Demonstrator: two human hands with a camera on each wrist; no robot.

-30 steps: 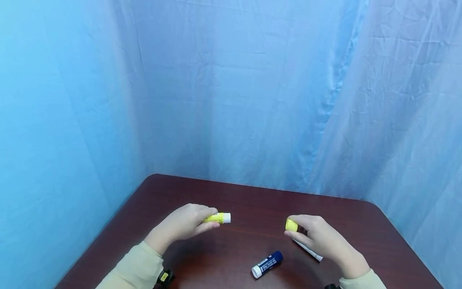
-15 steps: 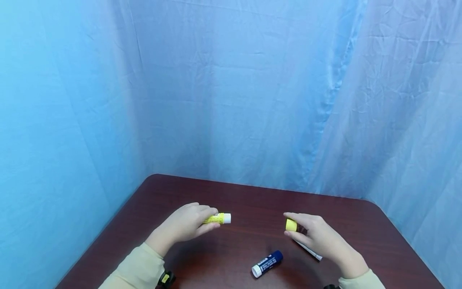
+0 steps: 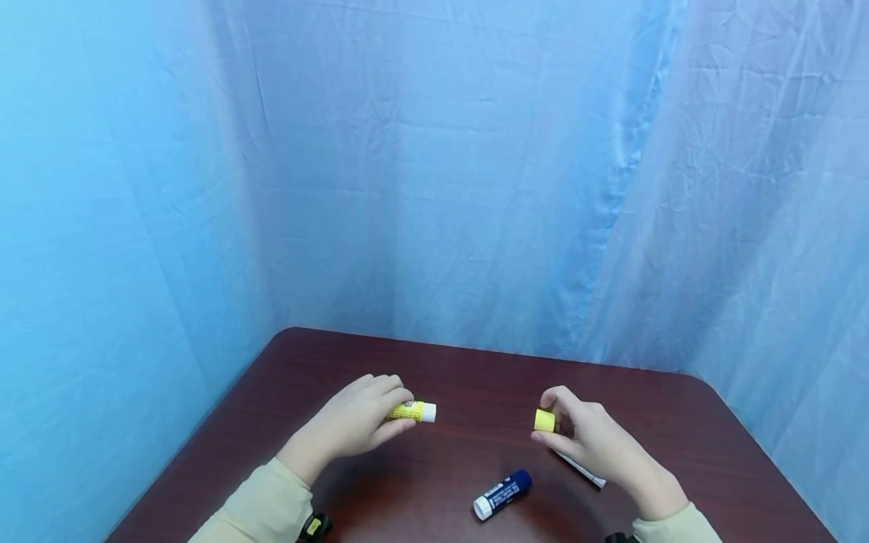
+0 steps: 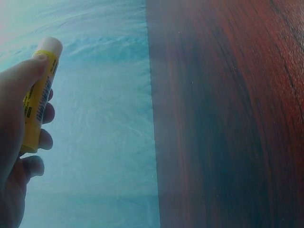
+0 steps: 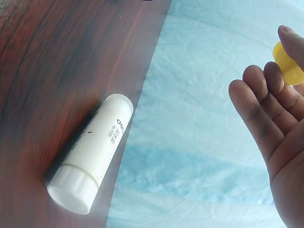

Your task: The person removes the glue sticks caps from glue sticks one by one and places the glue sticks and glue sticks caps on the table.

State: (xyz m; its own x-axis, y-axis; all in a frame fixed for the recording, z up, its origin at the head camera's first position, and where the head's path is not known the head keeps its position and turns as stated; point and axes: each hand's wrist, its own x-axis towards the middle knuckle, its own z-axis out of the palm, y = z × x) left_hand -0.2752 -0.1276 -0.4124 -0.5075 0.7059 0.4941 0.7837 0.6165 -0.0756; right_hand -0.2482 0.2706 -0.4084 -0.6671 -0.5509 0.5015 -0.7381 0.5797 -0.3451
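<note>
My left hand [image 3: 349, 422] holds a yellow glue stick [image 3: 407, 410] by its body, thumb along one side and fingers round the other. Its uncapped white end points right, and the same glue stick [image 4: 40, 99] shows tilted in the left wrist view. Across from it, my right hand [image 3: 600, 445] pinches a small yellow cap [image 3: 545, 420], apart from the stick. The right wrist view has that cap [image 5: 287, 64] at the thumb, partly hidden, with the other fingers bent loosely. Both hands are above the table.
A dark blue glue stick [image 3: 502, 495] with a white end lies on the brown table [image 3: 434, 369] between the hands, nearer the front. Below my right hand lies a white glue stick [image 5: 92, 152], partly covered in the head view. Blue curtains [image 3: 434, 188] hang behind the table.
The right index finger goes from nearly straight to bent, and the cap shifts slightly left and up. My left hand and the yellow glue stick barely move.
</note>
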